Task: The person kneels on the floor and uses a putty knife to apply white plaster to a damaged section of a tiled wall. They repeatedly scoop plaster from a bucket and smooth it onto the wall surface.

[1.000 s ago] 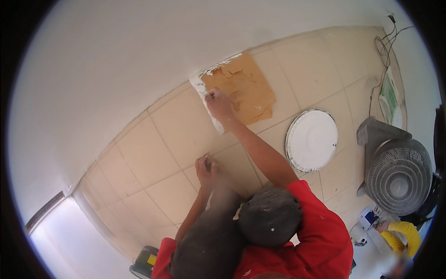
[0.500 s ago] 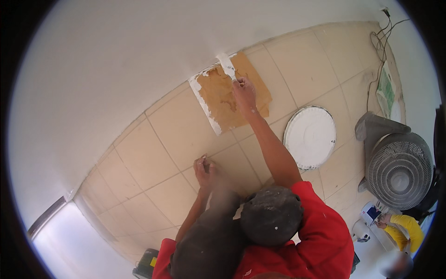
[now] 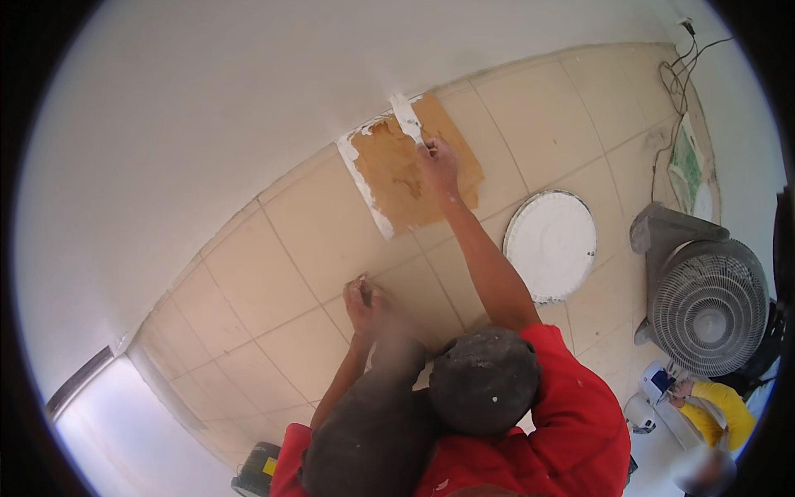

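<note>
My right hand (image 3: 437, 166) grips a white, paint-coated brush (image 3: 407, 118), its head at the foot of the white wall (image 3: 265, 91), over the top edge of brown paper (image 3: 431, 190). The paper lies on floor tiles against the wall, with white paint smeared along its left and top edges. Lower and further left, my left hand (image 3: 361, 305) rests by my dark-clad knee with curled fingers; whatever is in them I cannot make out. To the right of my right forearm is a round white paint-covered lid (image 3: 549, 244).
A grey fan (image 3: 708, 306) stands at right, with black cables (image 3: 679, 83) and a green-white bag (image 3: 686, 161) above it. Low right, a co-worker in yellow sleeves (image 3: 720, 406) handles a blue-white container (image 3: 658, 379). A green container (image 3: 255, 470) sits at lower left.
My right hand has moved up and right from the paper's left edge to its top edge at the wall, bringing the brush into clearer view. My left hand has barely moved.
</note>
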Demonstrator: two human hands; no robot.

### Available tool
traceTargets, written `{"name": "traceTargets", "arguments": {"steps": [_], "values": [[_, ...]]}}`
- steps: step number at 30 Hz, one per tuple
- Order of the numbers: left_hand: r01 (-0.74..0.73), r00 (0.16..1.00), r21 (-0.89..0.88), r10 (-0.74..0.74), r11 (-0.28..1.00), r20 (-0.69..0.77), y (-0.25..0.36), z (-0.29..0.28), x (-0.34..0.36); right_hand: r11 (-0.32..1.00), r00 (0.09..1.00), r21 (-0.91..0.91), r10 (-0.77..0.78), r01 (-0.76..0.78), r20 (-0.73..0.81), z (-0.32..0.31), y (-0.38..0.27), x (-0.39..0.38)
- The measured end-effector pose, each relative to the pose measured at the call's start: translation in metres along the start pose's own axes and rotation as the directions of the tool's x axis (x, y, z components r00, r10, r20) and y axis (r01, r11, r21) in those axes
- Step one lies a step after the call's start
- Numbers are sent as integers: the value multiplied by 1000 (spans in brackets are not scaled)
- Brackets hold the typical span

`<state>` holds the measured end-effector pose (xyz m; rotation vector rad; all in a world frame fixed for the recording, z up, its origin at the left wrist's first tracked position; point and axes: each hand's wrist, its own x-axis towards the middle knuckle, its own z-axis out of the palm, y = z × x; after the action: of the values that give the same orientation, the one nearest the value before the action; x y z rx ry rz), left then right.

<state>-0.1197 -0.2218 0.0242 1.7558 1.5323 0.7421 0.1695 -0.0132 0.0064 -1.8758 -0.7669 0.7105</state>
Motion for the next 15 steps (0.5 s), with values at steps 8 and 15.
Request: {"name": "traceTargets", "arguments": {"steps": [8,15], "values": [[-7,1000,32,8,999,-5,-5,-6,-6,986,990,91,136,-138,26,-1,-2,-13],[45,999,48,-45,998,9,-12,-7,-9,997,942,-73,25,0,336,72,-31,-58]]}}
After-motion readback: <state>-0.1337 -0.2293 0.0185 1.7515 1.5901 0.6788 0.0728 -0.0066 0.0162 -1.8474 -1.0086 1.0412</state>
